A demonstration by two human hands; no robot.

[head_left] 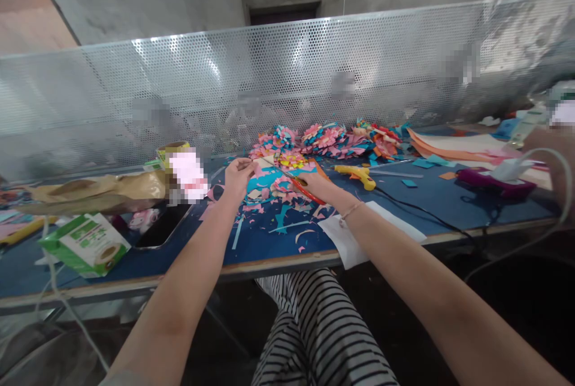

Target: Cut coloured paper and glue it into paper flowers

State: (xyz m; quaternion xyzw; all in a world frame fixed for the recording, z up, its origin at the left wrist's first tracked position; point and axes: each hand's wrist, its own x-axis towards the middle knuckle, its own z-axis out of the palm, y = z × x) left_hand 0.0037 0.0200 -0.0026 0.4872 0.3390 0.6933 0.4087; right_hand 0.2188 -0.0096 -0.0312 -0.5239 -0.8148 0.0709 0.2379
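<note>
My left hand [239, 173] pinches a small pale piece of paper [266, 161] over the table. In my right hand [314, 185] is a pair of scissors with red-orange handles [306, 190], its blades pointing left towards the paper. Whether the blades touch the paper I cannot tell. Beneath and around both hands lie many pink, blue and yellow paper scraps [282, 218]. Just behind them sits a row of bunched paper flowers [330, 137] in pink, blue and red.
A yellow glue gun [357, 175] with a black cord lies to the right, near a purple power strip [494, 182] and coloured paper sheets [467, 149]. On the left are a green-white box [87, 245], a dark phone [162, 225] and brown paper [103, 191]. A perforated metal panel [291, 81] stands behind.
</note>
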